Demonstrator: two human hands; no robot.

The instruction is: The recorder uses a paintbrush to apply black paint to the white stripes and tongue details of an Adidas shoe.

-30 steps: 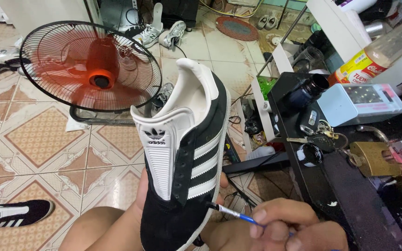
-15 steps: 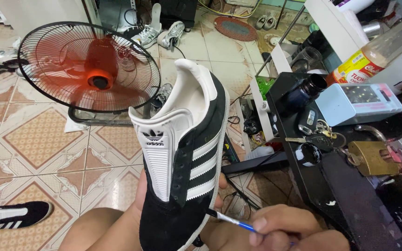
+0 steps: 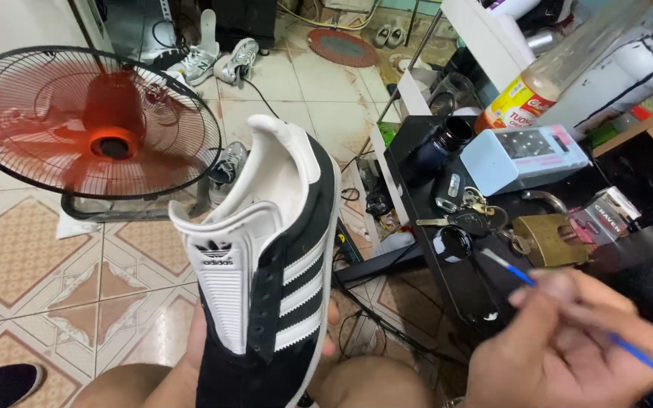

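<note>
Left hand (image 3: 205,355) grips one black shoe (image 3: 273,279) from beneath, long axis upright, heel up, three white stripes. Right hand (image 3: 568,347) pinches one blue brush (image 3: 523,276), tip toward ink cap (image 3: 451,243).

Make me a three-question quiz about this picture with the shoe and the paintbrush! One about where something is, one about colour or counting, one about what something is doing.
1. Where is the tip of the blue paintbrush?
A. Over the small round pot of black paint
B. On the shoe's heel
C. On the floor

2. How many white stripes show on the side of the black shoe?
A. One
B. Three
C. Five

3. What is the fan doing?
A. Lying flat
B. Folded up
C. Spinning

Answers: 1 A, the bristles reach toward the pot on the dark table. 2 B, three slanted stripes. 3 C, its red blades are blurred.
</note>
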